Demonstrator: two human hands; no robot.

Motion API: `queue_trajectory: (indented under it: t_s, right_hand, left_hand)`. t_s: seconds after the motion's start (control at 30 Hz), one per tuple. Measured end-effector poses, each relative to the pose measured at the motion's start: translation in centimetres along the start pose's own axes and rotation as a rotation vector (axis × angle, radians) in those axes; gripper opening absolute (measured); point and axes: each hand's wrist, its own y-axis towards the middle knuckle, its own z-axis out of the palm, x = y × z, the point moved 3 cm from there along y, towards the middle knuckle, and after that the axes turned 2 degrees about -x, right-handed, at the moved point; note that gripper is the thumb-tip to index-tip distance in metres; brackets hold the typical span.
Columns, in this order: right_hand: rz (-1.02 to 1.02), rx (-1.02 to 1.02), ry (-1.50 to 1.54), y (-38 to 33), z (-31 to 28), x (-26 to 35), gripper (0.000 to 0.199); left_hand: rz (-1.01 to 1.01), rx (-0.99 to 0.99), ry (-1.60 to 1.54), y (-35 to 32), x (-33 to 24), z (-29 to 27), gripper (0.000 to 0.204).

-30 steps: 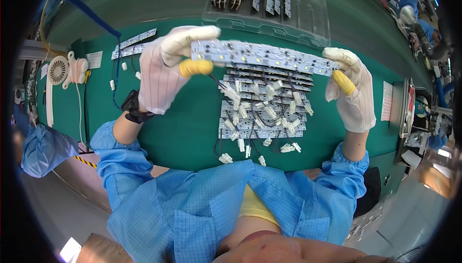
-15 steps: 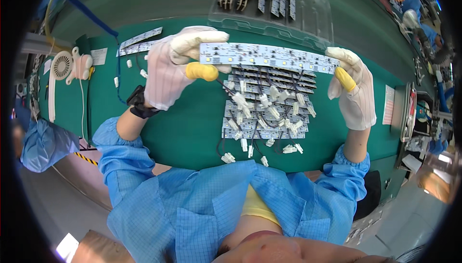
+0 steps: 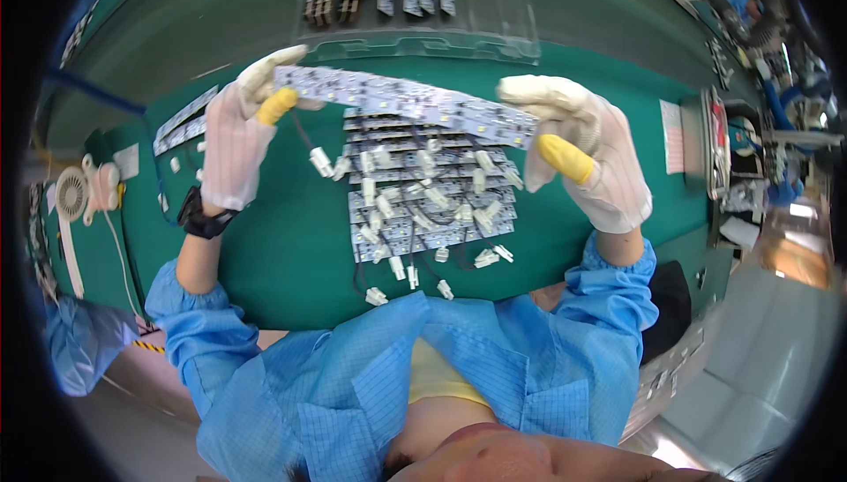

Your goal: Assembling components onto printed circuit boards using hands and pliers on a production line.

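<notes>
A long white LED circuit board strip is held up between my two gloved hands, its right end tilted lower. My left hand pinches the left end, with a yellow-covered thumb on the front. At the right end my right hand grips it, thumb also in a yellow cover. From the strip's left part hangs a dark wire with a white connector. Below and behind lies a stack of similar LED strips on the green mat, with several white connectors and dark wires spread over them.
A clear plastic tray with more strips stands at the far side. Two strips lie at the left, near a small white fan. A printed sheet lies on the green mat at the right.
The view has shifted, so the bench things appear farther left. The held strip has gone from nearly level to more tilted, right end lower. Both hands keep their hold.
</notes>
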Motion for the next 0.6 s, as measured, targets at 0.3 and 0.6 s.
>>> queue_trajectory:
  t_s: [0.3,0.6]
  right_hand:
    - [0.053,-0.089,-0.2,2.2,-1.6,-1.3,0.033]
    - [0.007,-0.023,-0.048,2.5,-2.9,-3.7,0.027]
  left_hand:
    - [0.144,0.018,-0.333,-1.2,-0.3,0.2,0.06]
    - [0.086,-0.04,-0.02,-1.3,1.4,0.2,0.02]
